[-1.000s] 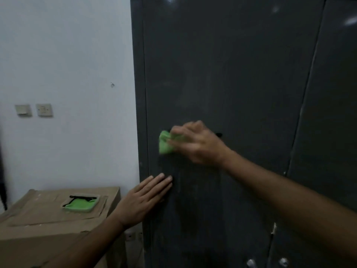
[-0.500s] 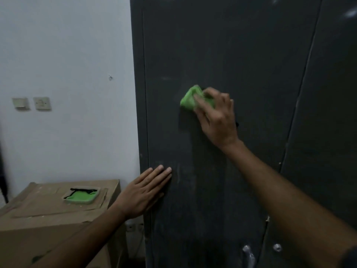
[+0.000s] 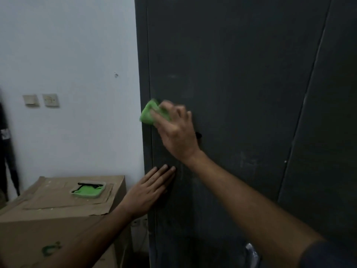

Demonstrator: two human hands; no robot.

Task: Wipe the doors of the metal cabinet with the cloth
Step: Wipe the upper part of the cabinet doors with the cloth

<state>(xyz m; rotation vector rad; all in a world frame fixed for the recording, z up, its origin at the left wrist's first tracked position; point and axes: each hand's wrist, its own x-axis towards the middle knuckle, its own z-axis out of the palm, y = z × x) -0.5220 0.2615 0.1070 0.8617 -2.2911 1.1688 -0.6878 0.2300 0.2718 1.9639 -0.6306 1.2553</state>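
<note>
Cloth: the green cloth (image 3: 149, 113) is pressed to the left door (image 3: 222, 93) of the dark metal cabinet, at the door's left edge; half a second ago it was higher and nearer the door's middle.
Right hand: the right hand (image 3: 176, 130) grasps the cloth under blurred fingers, so the stroke looks under way.
Left hand: the left hand (image 3: 148, 190) lies flat, fingers straight, low on the same door, where it was before.
Right door: the right door (image 3: 328, 132) shows no contact.
Meaning: I judge the sweeps are covering the left door's middle band; the rest remains.
Surroundings: a cardboard box (image 3: 58, 209) at near left carries a tray (image 3: 87, 190) with something green.
</note>
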